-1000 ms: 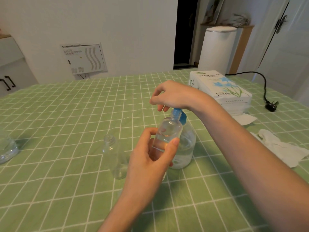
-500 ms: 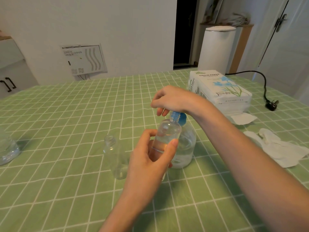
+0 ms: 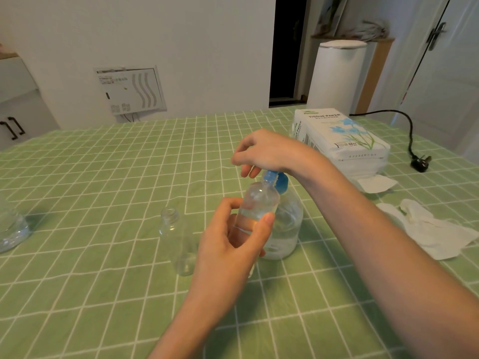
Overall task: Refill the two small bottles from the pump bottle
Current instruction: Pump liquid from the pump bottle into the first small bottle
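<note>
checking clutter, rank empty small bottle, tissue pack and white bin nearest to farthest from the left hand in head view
1. empty small bottle, just left of the left hand, which grips the other small bottle
2. tissue pack, back right on the table
3. white bin, beyond the table's far edge

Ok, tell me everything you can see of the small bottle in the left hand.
The small bottle is clear plastic, uncapped, and looks partly filled with clear liquid. The left hand grips its lower body, holding it near upright, its mouth under the blue spout of the pump bottle right behind it.
</note>
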### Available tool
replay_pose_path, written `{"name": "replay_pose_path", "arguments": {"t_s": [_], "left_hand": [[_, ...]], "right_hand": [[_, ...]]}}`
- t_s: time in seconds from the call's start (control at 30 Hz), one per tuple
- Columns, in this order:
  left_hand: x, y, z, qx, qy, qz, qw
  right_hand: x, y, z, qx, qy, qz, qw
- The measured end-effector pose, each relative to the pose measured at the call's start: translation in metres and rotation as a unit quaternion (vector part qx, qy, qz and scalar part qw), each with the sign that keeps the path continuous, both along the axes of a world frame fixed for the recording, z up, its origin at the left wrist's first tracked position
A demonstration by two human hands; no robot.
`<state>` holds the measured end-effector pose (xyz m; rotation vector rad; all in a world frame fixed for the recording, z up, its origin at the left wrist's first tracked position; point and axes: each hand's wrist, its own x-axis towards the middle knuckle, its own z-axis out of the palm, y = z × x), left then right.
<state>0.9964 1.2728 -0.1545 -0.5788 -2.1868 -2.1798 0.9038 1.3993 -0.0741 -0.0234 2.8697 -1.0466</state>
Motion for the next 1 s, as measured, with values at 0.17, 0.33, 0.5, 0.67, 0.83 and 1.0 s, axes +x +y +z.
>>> {"name": "replay_pose_path", "arguments": {"t_s": [0.17,0.33,0.5,0.67,0.83,1.0], "left_hand": [[0.000,0.000,-0.001,-0.007,0.001,0.002,1.000],[-0.001,0.001,-0.001,-0.006,0.005,0.002,1.000],[-0.001,0.001,-0.002,0.000,0.007,0.003,1.000],[-0.002,0.001,-0.003,-0.006,0.005,0.004,1.000],[-0.002,0.000,-0.005,-0.011,0.004,0.005,1.000],[-0.002,0.001,-0.004,-0.005,0.013,0.002,1.000]], "right_hand": [[0.002,0.000,-0.002,0.006,-0.005,-0.003,1.000],[0.001,0.000,0.007,0.023,0.017,0.001,1.000],[0.001,0.000,0.006,0.005,0.017,-0.003,1.000],[0.001,-0.001,0.001,-0.006,0.006,-0.007,1.000],[0.003,-0.001,-0.001,0.005,0.000,-0.011,1.000],[0.001,0.000,0.007,0.033,0.027,-0.011,0.999]]}}
